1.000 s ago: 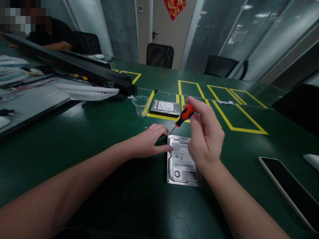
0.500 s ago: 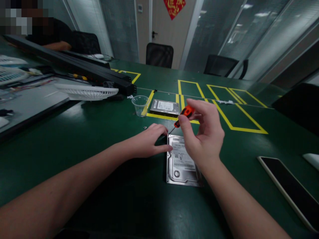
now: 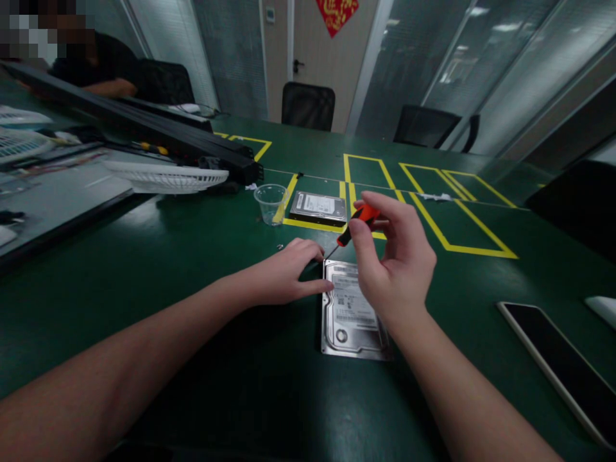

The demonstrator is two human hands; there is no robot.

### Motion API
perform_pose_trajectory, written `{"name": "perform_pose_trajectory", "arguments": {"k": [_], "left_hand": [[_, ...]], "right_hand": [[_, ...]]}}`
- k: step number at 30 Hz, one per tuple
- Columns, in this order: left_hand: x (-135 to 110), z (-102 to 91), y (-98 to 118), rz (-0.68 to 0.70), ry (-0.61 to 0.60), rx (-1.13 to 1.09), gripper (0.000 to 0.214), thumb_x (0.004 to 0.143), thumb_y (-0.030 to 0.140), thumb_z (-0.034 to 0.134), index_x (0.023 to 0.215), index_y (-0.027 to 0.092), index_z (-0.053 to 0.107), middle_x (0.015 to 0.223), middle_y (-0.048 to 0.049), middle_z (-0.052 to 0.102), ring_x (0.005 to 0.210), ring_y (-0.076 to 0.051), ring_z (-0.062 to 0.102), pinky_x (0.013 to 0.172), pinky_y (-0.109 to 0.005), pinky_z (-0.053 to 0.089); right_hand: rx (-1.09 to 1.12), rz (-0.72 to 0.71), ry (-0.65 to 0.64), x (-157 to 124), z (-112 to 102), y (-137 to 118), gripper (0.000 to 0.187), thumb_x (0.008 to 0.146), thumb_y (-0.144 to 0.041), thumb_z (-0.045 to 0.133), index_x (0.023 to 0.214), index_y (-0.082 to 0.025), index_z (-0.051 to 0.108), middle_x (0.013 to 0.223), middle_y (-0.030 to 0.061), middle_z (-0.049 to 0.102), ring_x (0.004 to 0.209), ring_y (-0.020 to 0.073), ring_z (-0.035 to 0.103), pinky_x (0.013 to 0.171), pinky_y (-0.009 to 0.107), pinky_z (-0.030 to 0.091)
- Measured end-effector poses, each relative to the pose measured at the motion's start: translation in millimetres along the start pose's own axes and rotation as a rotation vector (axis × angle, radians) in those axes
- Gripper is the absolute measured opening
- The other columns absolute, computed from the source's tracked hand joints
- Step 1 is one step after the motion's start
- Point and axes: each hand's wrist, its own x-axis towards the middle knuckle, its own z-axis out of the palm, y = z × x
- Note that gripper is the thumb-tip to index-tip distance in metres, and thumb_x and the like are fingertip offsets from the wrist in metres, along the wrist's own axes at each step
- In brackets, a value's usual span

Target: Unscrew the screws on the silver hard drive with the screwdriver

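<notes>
A silver hard drive (image 3: 356, 343) with a white label lies flat on the green table in front of me. My left hand (image 3: 293, 273) grips it at the far left, thumb on top and fingers bent at the corner. Between the thumb and fingers of my right hand (image 3: 399, 263) is a tilted orange-and-black screwdriver (image 3: 360, 224). Its tip meets the drive's far left corner; any screw there is too small to make out. My right hand covers part of the drive's right side. Just beyond the left hand sits a tiny metal piece (image 3: 280, 247).
Behind the drive, a second hard drive (image 3: 318, 205) rests inside yellow tape, beside a clear plastic cup (image 3: 272, 204). A phone (image 3: 553, 366) lies at the right. White fan grilles (image 3: 166, 174) and a long black frame (image 3: 192, 138) occupy the left. Another person's forearm (image 3: 113, 88) shows beyond.
My right hand has shifted slightly to the right and its grip on the screwdriver handle has turned a little. The left hand and the hard drive stay put.
</notes>
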Motion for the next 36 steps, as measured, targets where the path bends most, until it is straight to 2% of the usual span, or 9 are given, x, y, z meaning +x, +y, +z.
{"name": "perform_pose_trajectory", "arguments": {"k": [3,9,15,20,23,28,33,36], "left_hand": [[0.1,0.4,-0.1,0.009,0.006,-0.004,0.041,0.095,0.054,0.076,0.118,0.022,0.063,0.133,-0.0125,0.066,0.128,-0.034,0.057,0.111,-0.050,0.049],[0.2,0.2,0.4,0.030,0.004,0.001,0.039,0.096,0.053,0.075,0.116,0.022,0.063,0.132,-0.0122,0.066,0.127,-0.033,0.057,0.110,-0.050,0.048],[-0.1,0.6,-0.2,0.023,0.012,0.007,0.040,0.095,0.054,0.075,0.117,0.022,0.062,0.133,-0.0119,0.066,0.127,-0.033,0.057,0.110,-0.048,0.049],[0.3,0.4,0.8,0.017,0.003,-0.003,0.041,0.095,0.054,0.075,0.117,0.022,0.063,0.132,-0.0122,0.066,0.127,-0.033,0.057,0.110,-0.049,0.049],[0.7,0.2,0.9,0.010,0.003,0.002,0.041,0.095,0.053,0.076,0.117,0.021,0.062,0.133,-0.0129,0.066,0.128,-0.033,0.057,0.111,-0.049,0.048],[0.4,-0.3,1.0,0.018,0.002,-0.007,0.040,0.096,0.053,0.076,0.117,0.022,0.063,0.133,-0.0120,0.066,0.128,-0.033,0.057,0.111,-0.049,0.048],[0.0,-0.9,2.5,0.006,-0.003,-0.009,0.040,0.095,0.051,0.077,0.118,0.021,0.063,0.134,-0.0134,0.065,0.130,-0.034,0.057,0.112,-0.051,0.048],[0.2,-0.5,2.1,0.012,0.002,-0.002,0.039,0.095,0.051,0.076,0.117,0.022,0.063,0.133,-0.0130,0.066,0.128,-0.034,0.057,0.111,-0.051,0.049]], "right_hand": [[-0.011,0.010,-0.012,0.6,-1.3,-0.4,0.036,0.102,-0.028,0.066,0.138,-0.031,0.067,0.120,0.0045,0.075,0.105,0.0213,0.073,0.088,0.041,0.063],[0.024,-0.003,-0.051,0.8,-6.0,-1.8,0.040,0.108,-0.023,0.049,0.144,-0.031,0.064,0.137,0.0071,0.074,0.125,0.0258,0.073,0.111,0.052,0.061],[0.005,-0.005,-0.017,0.3,-3.1,0.1,0.037,0.104,-0.025,0.060,0.140,-0.030,0.065,0.139,0.0082,0.072,0.123,0.0258,0.072,0.097,0.045,0.067],[-0.039,-0.026,-0.002,1.0,-1.6,1.7,0.035,0.100,-0.026,0.068,0.135,-0.031,0.066,0.125,0.0050,0.075,0.107,0.0219,0.073,0.087,0.041,0.065],[-0.025,-0.023,0.002,1.0,-2.4,0.4,0.034,0.102,-0.026,0.066,0.135,-0.031,0.067,0.121,0.0045,0.075,0.105,0.0209,0.072,0.088,0.040,0.064],[0.022,0.027,-0.019,0.3,-4.1,-3.5,0.033,0.108,-0.026,0.052,0.138,-0.028,0.066,0.133,0.0083,0.073,0.120,0.0253,0.074,0.102,0.048,0.064],[0.024,0.000,0.006,0.8,-2.6,-2.9,0.035,0.105,-0.023,0.059,0.138,-0.028,0.067,0.132,0.0073,0.074,0.114,0.0228,0.075,0.095,0.042,0.066],[-0.021,-0.016,-0.005,1.4,-2.6,-1.6,0.035,0.103,-0.024,0.063,0.137,-0.030,0.068,0.132,0.0064,0.075,0.114,0.0231,0.074,0.093,0.042,0.066]]}}
